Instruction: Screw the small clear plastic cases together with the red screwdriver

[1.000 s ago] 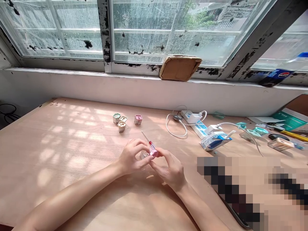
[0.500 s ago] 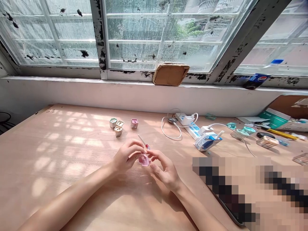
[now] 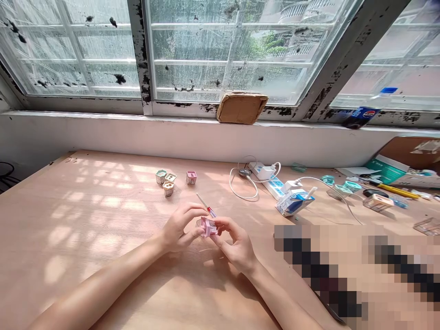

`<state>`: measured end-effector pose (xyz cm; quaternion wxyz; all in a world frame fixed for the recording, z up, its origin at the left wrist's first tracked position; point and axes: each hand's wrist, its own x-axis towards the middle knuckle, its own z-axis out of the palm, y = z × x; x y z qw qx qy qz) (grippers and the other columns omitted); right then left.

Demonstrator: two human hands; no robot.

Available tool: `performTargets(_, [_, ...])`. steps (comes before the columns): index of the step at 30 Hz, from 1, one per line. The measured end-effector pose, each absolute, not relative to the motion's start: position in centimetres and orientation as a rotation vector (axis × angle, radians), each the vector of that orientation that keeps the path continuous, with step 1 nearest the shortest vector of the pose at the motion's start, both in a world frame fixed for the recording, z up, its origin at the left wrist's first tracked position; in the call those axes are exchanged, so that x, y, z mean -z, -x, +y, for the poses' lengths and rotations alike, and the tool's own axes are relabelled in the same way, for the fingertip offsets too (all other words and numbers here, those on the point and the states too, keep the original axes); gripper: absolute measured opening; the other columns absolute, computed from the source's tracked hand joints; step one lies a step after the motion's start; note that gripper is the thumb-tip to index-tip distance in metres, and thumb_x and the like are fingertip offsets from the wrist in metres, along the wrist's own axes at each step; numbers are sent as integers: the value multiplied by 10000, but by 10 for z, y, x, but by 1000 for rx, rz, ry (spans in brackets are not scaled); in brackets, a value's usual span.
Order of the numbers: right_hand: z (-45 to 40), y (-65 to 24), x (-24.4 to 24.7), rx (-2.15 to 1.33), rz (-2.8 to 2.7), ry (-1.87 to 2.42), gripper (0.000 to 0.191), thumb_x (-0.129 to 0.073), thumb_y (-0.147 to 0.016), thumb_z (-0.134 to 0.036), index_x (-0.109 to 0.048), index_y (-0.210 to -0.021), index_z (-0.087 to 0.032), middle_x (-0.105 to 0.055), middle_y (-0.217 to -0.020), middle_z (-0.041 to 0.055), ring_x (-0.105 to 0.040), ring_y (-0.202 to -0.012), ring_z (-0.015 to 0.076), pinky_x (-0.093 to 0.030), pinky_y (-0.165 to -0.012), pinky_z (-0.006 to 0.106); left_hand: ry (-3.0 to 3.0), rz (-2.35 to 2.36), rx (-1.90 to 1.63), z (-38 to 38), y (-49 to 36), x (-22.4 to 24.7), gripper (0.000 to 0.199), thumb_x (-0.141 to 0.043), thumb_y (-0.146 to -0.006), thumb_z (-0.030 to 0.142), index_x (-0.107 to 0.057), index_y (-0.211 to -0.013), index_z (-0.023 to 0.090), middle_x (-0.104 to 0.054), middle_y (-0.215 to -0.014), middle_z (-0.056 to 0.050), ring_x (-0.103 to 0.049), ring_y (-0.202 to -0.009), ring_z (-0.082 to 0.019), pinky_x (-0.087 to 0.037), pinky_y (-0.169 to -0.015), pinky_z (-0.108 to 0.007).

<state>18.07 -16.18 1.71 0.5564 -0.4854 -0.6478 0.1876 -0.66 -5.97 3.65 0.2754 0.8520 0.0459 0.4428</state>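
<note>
"What does the head camera show?"

"Two bare hands over a wood table [image 3: 68,215]. A small pink block [image 3: 207,227] is held up between them."

"How do the hands look?"

"The left hand [image 3: 180,228] is curled in narrow and holds the left side of the block. The right hand [image 3: 237,244] is curled in narrow and holds the right side."

"What is near the block?"

"A thin screwdriver [image 3: 208,210] with a red handle pokes up just behind it. I cannot tell which hand has it."

"What else is there?"

"Small square boxes [image 3: 168,178] sit behind the block, well apart from it. A white power strip [image 3: 266,177] sits farther off to its right."
</note>
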Motion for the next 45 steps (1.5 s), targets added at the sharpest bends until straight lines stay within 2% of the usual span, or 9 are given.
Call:
performTargets(4, [-162,-180,-19,-238,-1582,1162,193,-719,-902,-245,-671,-1089,-258,-713,-868,-10,-638,-729,143,-532,-678,263,-2345,123,-1133,-60,6,-32,503,-686,-922,413,-536,-1352,201,-667,-1237,-145,-650,-1135,-271,-529,-966,-403])
performTargets(10, [-160,-187,-18,-114,-1656,1200,224,-675,-941,-292,-642,-1158,-250,-716,-951,21,-659,-794,172,-552,-686,287,-2277,168,-1182,-64,4,-26,411,-705,-886,225,-580,-1277,200,-730,-1121,-103,-707,-1024,-219,-570,-898,-339])
performTargets(18, [-141,-219,12,40,-1698,1697,328,-604,-960,-457,-651,-1178,-215,-689,-1201,104,-665,-1081,290,-550,-872,410,-2239,260,-1305,-59,2,-20,436,-647,-806,63,-604,-1221,188,-719,-1197,-119,-719,-1102,-219,-600,-923,-327])
performTargets(22, [-132,-217,19,111,-1732,1865,308,-620,-943,-461,-689,-1135,-230,-708,-1166,90,-666,-1033,294,-527,-855,420,-2232,307,-1311,-57,0,-17,428,-643,-820,63,-604,-1223,202,-709,-1215,-122,-710,-1122,-223,-596,-938,-345])
performTargets(28, [-124,-216,16,78,-1695,1867,211,-592,-949,-401,-737,-951,-246,-747,-988,62,-670,-937,262,-494,-762,346,-2225,266,-1312,-55,-1,-15,404,-634,-839,58,-637,-1216,204,-693,-1227,-125,-697,-1138,-218,-585,-952,-339])
performTargets(32, [-130,-224,7,-79,-1482,1818,262,-590,-938,-437,-736,-947,-221,-745,-831,42,-671,-718,205,-501,-660,307,-2214,307,-1301,-54,0,-14,374,-643,-857,79,-637,-1212,198,-728,-1157,-110,-716,-1081,-214,-597,-926,-339])
performTargets(35, [-136,-228,1,-71,-1350,1723,292,-610,-929,-475,-729,-998,-217,-760,-849,35,-646,-615,171,-521,-625,297,-2204,376,-1292,-52,2,-10,387,-678,-870,123,-616,-1244,196,-748,-1134,-113,-736,-1031,-225,-620,-882,-362])
performTargets(41, [-145,-224,-4,-128,-1215,1437,245,-628,-964,-428,-680,-1077,-218,-769,-1059,79,-744,-830,201,-608,-776,360,-2157,408,-1274,-50,2,-1,409,-687,-908,195,-592,-1305,209,-742,-1206,-128,-744,-1067,-248,-629,-923,-423])
performTargets(45, [-152,-221,-4,-117,-1163,1297,206,-661,-961,-394,-645,-1063,-216,-753,-933,52,-734,-778,189,-624,-722,349,-2191,384,-1334,-49,0,-2,402,-661,-923,181,-601,-1320,193,-736,-1225,-131,-730,-1112,-235,-616,-963,-389])
